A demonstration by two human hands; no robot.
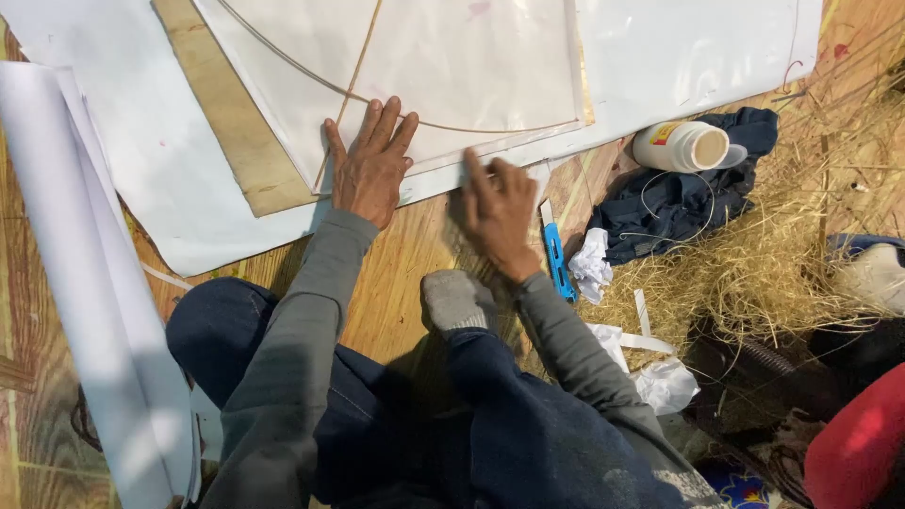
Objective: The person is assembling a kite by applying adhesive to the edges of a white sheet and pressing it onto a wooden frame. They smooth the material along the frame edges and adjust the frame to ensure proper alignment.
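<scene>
Head camera, steep downward look over the seated person's own arms and lap.

The single view sits close above the left hand (pixel 370 168) pressed flat and the right hand (pixel 498 212) just beside it, both near frame centre. It faces forward and down: the thin translucent white sheet (pixel 452 57) lies beyond the fingers, the wood-grain floor (pixel 396 273) beneath the wrists, and dry yellow straw (pixel 754 273) off to the right hand's outer side.

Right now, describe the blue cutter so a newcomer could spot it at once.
Start at the pile of straw on the right, then look left to the wooden floor beside the person's right hand. The blue cutter lies there, just right of that wrist. It is the only slim bright blue thing, next to crumpled white paper.
</scene>
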